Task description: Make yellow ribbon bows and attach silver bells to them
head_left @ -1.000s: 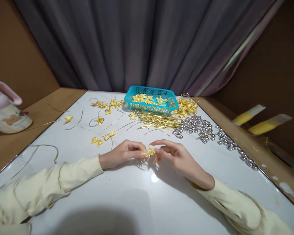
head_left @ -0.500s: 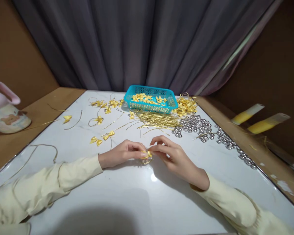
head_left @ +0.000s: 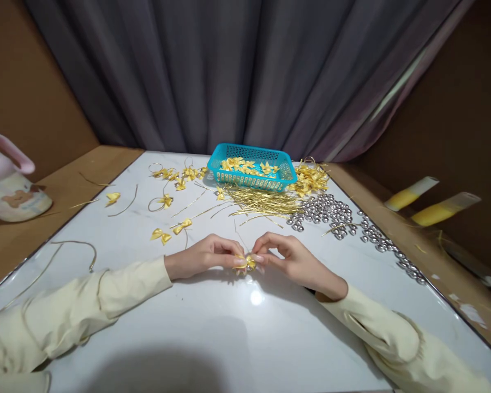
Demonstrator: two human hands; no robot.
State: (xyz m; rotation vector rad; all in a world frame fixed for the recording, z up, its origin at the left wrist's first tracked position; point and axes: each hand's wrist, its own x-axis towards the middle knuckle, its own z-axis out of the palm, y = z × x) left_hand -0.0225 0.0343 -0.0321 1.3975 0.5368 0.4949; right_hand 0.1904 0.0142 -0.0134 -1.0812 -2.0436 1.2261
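Near the middle of the table, my left hand (head_left: 210, 255) pinches one side of a small yellow bow (head_left: 249, 263) between thumb and fingers. My right hand (head_left: 292, 258) has its thumb and index finger closed on the bow's other side. A thin cord end rises from between the fingertips. The bow's centre looks shiny, but its details are too small to make out. Left of my left hand, loose yellow bows (head_left: 160, 236) lie on the white tabletop.
Beyond my hands are a blue basket (head_left: 288, 180) of bows, gold cords (head_left: 265, 201), a bow pile (head_left: 311, 178) and silver rings (head_left: 327, 208). A pink-handled mug (head_left: 14, 196) stands left; two part-yellow tubes (head_left: 445, 209) lie right.
My right hand's fingers have closed onto the bow, and its wrist has shifted slightly. A thin cord end now shows above the fingertips. My left hand has barely moved.
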